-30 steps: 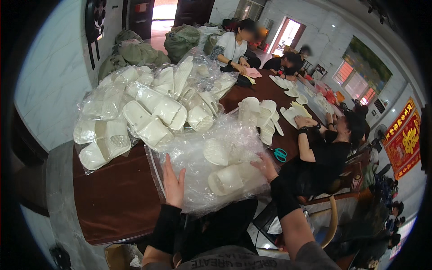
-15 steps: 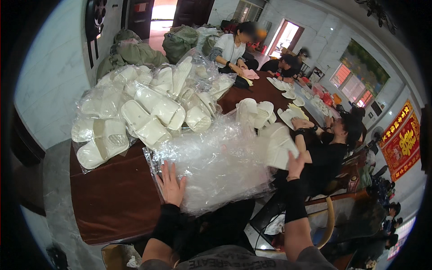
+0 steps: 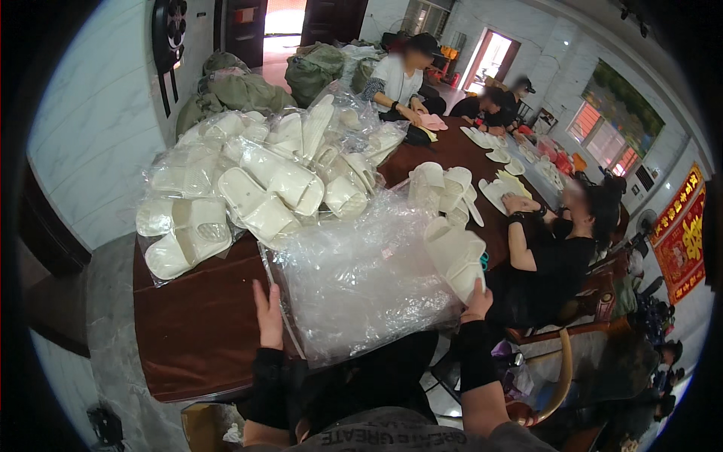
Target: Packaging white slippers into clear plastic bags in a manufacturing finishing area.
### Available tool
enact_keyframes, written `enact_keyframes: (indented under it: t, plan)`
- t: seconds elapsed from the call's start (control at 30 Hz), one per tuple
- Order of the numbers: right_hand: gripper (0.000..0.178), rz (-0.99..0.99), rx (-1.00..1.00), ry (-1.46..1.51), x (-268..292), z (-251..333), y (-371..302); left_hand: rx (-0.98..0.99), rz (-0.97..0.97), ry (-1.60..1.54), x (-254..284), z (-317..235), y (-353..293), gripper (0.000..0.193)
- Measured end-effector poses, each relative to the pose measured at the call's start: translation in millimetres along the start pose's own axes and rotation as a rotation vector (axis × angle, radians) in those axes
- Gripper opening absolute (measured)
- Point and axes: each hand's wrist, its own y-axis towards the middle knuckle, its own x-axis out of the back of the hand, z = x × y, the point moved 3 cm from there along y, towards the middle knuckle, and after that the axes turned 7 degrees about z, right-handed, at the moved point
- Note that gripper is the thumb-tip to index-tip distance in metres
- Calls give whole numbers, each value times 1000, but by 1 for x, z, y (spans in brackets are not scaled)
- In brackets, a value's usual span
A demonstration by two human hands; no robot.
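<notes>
A stack of clear plastic bags (image 3: 354, 294) lies on the brown table in front of me. Just off its left edge is my left hand (image 3: 269, 315), empty, with thumb and fingers apart. At the right edge of the stack, my right hand (image 3: 477, 303) grips the near end of a pair of white slippers (image 3: 454, 256), which are nested together and tilted over the bags. Part of that hand's grip is hidden by the slippers. Beyond them stand more white slippers (image 3: 440, 188), not bagged.
A large heap of bagged white slippers (image 3: 263, 181) covers the table's far left. Opposite sits a person in white (image 3: 403, 79); to the right, a person in black (image 3: 561, 233) handles slippers. A wooden chair (image 3: 561, 377) stands at my right, and green sacks (image 3: 248, 94) lie behind.
My left hand has come off the plastic bags and moved to their left side. My right hand has drawn the slippers nearer and leftward, its fingers closing on their near end.
</notes>
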Motion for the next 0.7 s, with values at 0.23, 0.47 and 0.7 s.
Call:
enact_keyframes:
  t: [0.23,0.47,0.7]
  plan:
    - [43,66,65,-83,-26,-11,-14,88,136,-281,-26,33,0,62]
    - [36,62,231,-154,-31,29,-14,-530,259,541,-38,-77,-25,57]
    - [34,82,438,-83,-74,128,-94,-464,403,881,-68,-35,-24,71]
